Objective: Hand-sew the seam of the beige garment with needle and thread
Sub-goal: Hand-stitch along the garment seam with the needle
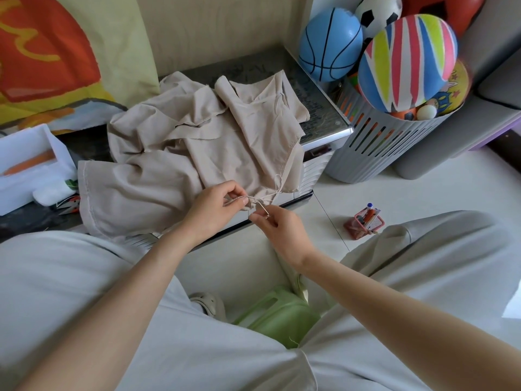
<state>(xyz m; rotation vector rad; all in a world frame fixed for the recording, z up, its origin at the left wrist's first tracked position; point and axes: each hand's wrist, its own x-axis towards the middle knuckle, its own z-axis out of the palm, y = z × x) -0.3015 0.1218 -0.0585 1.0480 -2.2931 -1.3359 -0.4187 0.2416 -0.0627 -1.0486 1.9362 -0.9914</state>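
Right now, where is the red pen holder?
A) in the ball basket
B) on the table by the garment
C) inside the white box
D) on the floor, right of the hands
D: the pen holder stands on the floor, right of the right hand and off the table.

I see the dark-topped low table (315, 91) bearing the beige garment (169, 165) centrally, with a white box (25, 176) at nine o'clock.
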